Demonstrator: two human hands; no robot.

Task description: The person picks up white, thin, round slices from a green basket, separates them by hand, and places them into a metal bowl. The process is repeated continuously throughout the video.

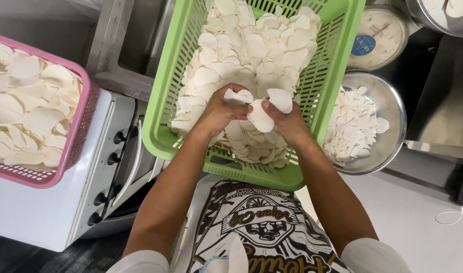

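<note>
A green slotted basket point(328, 76) in front of me is heaped with thin white round chips point(251, 45). Both my hands meet over its near part. My left hand point(219, 112) pinches a few of the white chips between thumb and fingers. My right hand point(288, 121) grips other white chips, one of them an oval slice point(261, 117) between the two hands. The chips in both hands touch each other above the pile.
A pink basket point(80, 131) of the same white chips rests on a white countertop oven point(54, 212) at left. A steel bowl point(393, 108) with chips sits right of the green basket, a dial scale point(378, 35) behind it, another steel bowl point(433, 20) top right.
</note>
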